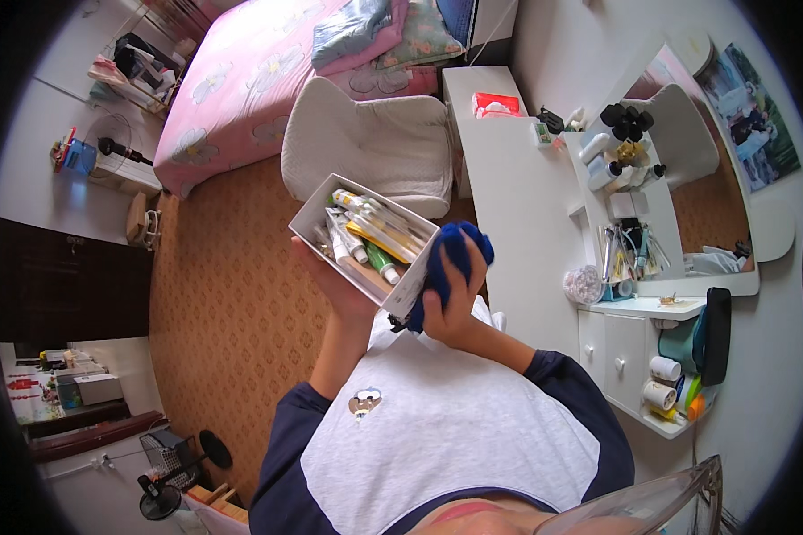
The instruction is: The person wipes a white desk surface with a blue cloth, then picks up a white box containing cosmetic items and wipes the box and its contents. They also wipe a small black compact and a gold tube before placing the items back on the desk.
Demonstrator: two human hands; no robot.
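A white open box [401, 294] is held up in front of my chest, tilted. My left hand [338, 281] grips it from beneath and along its left side. Inside lie several tubes, among them a green tube with a white cap [381, 262], white tubes [345, 235] and clear-wrapped packets with yellow parts [385, 231]. My right hand [452, 294] is closed around a bunched dark blue cloth [450, 261], right against the box's right side. A small black piece shows below the cloth; what it is I cannot tell.
A white padded chair [368, 140] stands just beyond the box, with a pink-covered bed [241, 87] behind it. On the right runs a white dressing table [515, 200] with a mirror [709, 200], bottles and a clear holder of brushes. A pedestal fan [117, 147] stands far left.
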